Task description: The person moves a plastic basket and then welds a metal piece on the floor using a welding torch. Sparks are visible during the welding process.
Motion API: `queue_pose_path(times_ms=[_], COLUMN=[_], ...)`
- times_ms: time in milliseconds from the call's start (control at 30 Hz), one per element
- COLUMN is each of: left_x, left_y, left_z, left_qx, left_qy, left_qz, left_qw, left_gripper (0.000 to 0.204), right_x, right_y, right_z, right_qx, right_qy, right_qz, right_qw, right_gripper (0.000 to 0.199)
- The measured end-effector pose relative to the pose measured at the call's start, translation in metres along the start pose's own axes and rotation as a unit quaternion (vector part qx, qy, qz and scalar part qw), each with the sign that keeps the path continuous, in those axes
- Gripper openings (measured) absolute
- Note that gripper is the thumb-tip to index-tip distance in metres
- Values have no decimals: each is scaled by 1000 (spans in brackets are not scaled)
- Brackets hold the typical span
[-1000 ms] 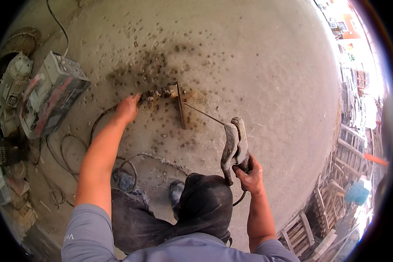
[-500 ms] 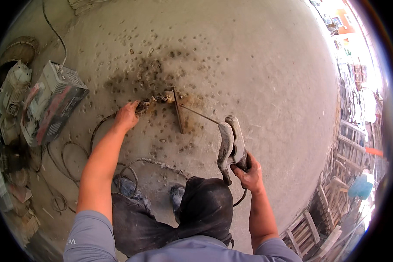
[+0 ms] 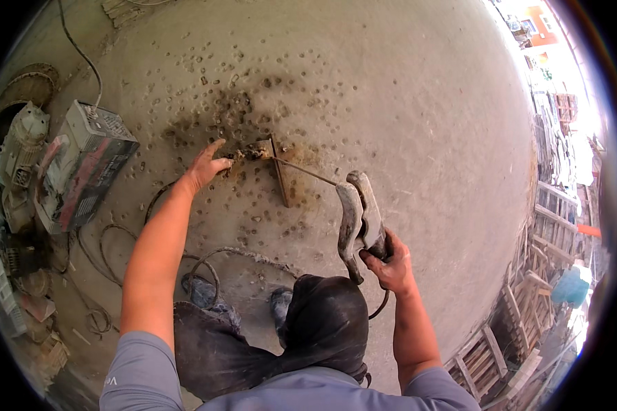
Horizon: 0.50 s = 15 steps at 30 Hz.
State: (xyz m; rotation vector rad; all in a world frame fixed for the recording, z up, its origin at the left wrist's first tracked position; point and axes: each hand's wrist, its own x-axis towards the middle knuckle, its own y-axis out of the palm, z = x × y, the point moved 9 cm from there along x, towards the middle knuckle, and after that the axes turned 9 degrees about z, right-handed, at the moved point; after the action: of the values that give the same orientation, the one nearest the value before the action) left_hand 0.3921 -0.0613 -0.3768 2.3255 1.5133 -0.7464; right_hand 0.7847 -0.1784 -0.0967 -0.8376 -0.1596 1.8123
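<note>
- Closest in, a dark cloth (image 3: 325, 322) hangs down in front of the person's chest, over the knees.
- The right hand (image 3: 389, 264) is wrapped tight round the handles of a welding electrode holder (image 3: 358, 216), fingers fully closed on it. A thin welding rod (image 3: 305, 172) sticks out of its clamp, angled up-left.
- The rod tip lands right at a small rusty metal workpiece (image 3: 271, 161) lying on the concrete floor (image 3: 404, 103), a flat strip with a short bolt-like bit off its left end.
- The left hand (image 3: 206, 168) is stretched out to that left end, fingertips touching or pinching it. Can't really tell how firm the hold is; the hand looks loosely curled.
- Cables (image 3: 116, 253) loop over the floor on the left.
- Further out left sits a boxy welding machine (image 3: 82, 168), with an old motor (image 3: 22, 140) just beyond.
- Far right, stacks of wooden pallets (image 3: 528, 301).
</note>
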Motion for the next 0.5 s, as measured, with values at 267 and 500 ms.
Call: queue_pose_path(times_ms=[267,500], left_x=[24,17], left_y=[26,23], left_z=[0,-14], left_qx=[164,204], left_qy=[-103,-22], left_qz=[75,-123], left_qw=[978,971], left_gripper=[111,105], right_x=[-6,-16], right_y=[-3,0], right_z=[9,-15], right_qx=[-38,19], right_qy=[7,10], right_qz=[-2,-16], right_qw=[999,1000], right_gripper=[46,52])
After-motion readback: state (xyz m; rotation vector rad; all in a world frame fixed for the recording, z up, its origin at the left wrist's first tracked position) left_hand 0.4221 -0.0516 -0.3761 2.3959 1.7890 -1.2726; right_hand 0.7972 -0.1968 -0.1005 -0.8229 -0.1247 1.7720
